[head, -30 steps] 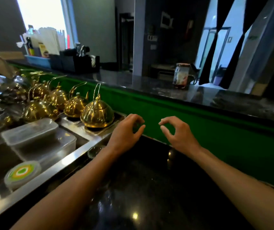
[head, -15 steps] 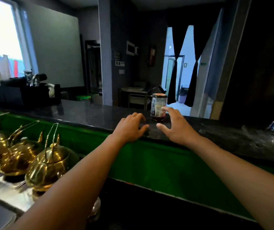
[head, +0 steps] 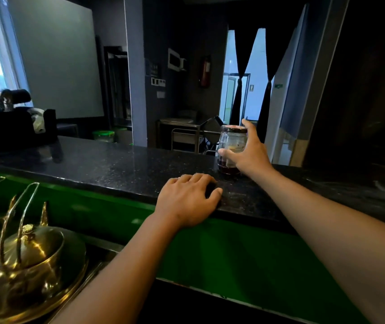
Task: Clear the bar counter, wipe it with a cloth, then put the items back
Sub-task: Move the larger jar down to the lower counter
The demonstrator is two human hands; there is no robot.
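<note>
Desk (head: 107, 164) of black speckled stone runs across the frame from left to right, its long axis sideways to the person, its near edge capping a green front panel (head: 245, 253). Taking the glass jar (head: 231, 148) as the landmark: far to its left, at the desk's end, sits a dark organiser (head: 16, 127) with a pale cloth (head: 37, 120) bunched against it. Below and well left of the jar, under the desk edge, brass kettles (head: 28, 265) stand with their handles raised. Between organiser and jar the stone top lies bare. Just left of and nearer than the jar, the left hand (head: 186, 202) rests palm down on the desk's near edge, fingers curled loosely over the stone and holding nothing. The jar stands upright on the desk towards its far edge, long axis vertical, dark lid on top, dark contents at the bottom. The right hand (head: 248, 152) grips it from the right, thumb across the front, fingers round the back. Right of the jar the desk carries on, dim and streaked.
</note>
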